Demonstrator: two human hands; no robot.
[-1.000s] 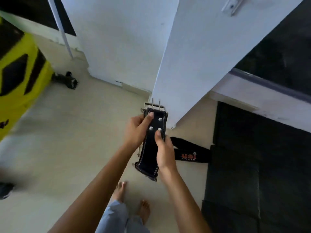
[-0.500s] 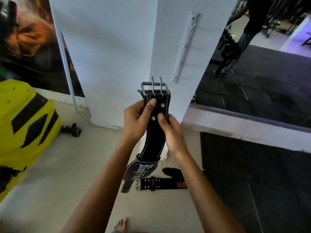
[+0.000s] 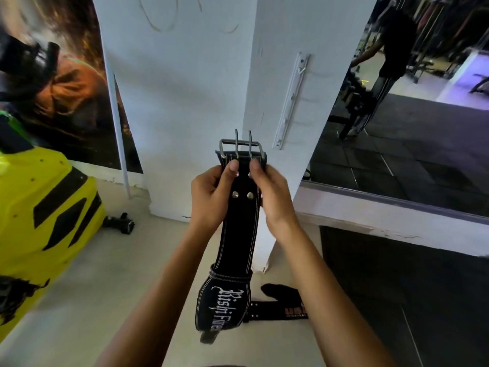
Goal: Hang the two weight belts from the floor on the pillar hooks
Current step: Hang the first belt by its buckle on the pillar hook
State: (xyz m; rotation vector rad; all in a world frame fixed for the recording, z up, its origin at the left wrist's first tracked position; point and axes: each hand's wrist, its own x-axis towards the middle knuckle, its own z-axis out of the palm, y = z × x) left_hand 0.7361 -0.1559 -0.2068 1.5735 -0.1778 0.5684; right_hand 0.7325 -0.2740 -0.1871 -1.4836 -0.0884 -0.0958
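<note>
Black leather is being pinched just under its steel buckle (image 3: 240, 147) by both hands: the left hand (image 3: 211, 197) is wrapping the left edge with its thumb pressing on the front, and the right hand (image 3: 272, 194) is closing on the right edge the same way, so the first belt (image 3: 238, 234) is hanging upright at the centre of the frame, its lettered wide end dangling low. By my judgement the first hanging step is under way; the next move is calling for lifting the buckle up and right to the white hook rail (image 3: 292, 102) screwed onto the pillar (image 3: 304, 35), and slipping the frame over one hook. The second belt (image 3: 277, 311) is lying on the floor at lower centre, beside the pillar's foot. Compared with half a second ago, the hands are gripping nearer the buckle, the rail is sitting closer, and more of the pillar is showing above.
</note>
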